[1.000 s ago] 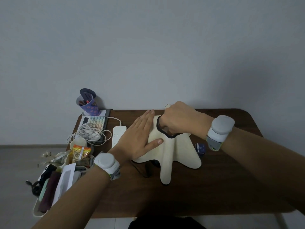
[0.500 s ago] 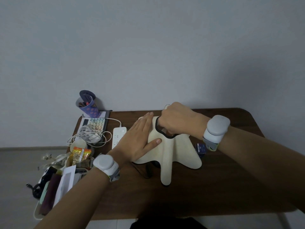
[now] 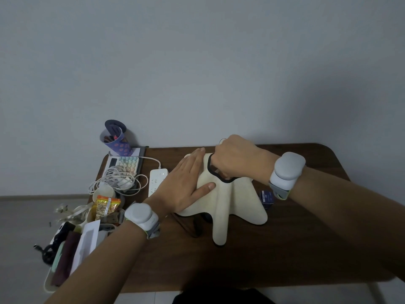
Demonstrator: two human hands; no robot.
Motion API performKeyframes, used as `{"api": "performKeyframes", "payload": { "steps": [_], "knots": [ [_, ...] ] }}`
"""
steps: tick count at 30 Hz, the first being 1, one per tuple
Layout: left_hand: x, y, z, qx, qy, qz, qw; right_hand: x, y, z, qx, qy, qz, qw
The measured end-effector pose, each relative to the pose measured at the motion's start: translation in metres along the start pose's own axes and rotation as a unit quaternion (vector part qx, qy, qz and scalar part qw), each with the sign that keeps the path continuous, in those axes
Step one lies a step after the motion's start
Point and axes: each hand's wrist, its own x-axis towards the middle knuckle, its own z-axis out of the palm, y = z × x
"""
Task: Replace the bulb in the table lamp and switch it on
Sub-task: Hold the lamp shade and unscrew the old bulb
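**Reaching into the lamp**

The lamp (image 3: 228, 198) stands mid-table (image 3: 306, 249). The left hand (image 3: 184, 189) lies flat on its cream shade, fingers together, probably to hold it steady. The right hand (image 3: 236, 159) dips into the top opening; its fingers are hidden, likely around the bulb.

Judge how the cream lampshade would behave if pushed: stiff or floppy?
Probably floppy: the lampshade drapes in soft folds. It likely gives under the left hand lying flat on it. Likely light, since a thin stand carries it.
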Motion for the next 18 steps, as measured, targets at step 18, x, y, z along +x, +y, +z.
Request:
{"api": "performKeyframes", "payload": {
  "steps": [18],
  "knots": [
    [-0.004,-0.0031,0.0005,-0.001,0.001,-0.007,1.0,-0.002,0.0048,-0.0041,0.043,0.002,-0.019,0.999]
  ]
}}
